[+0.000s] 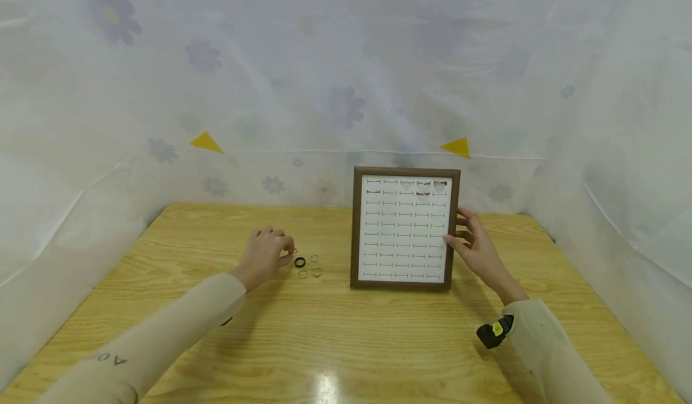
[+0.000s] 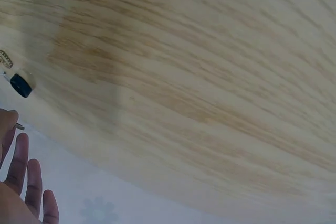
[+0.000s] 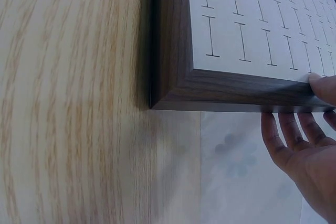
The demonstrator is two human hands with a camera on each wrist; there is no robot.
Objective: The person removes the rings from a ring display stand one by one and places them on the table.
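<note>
Two hands are at work on the wooden counter [image 1: 378, 332]. The ring display frame [image 1: 405, 228] is kept upright by the right hand [image 1: 478, 248]: the thumb is laid on the white slotted front and the straight fingers [image 3: 291, 135] are spread behind the dark wooden edge, so nothing is clasped and the board is only steadied against tipping. A thin ring [image 1: 294, 251] is pinched at the fingertips of the left hand [image 1: 266, 254], whose grip is closed on it. Just beside this grip, toward the frame, the black ring [image 1: 300, 262] and several thin loose rings [image 1: 310, 272] are lying flat, within easy reach.
</note>
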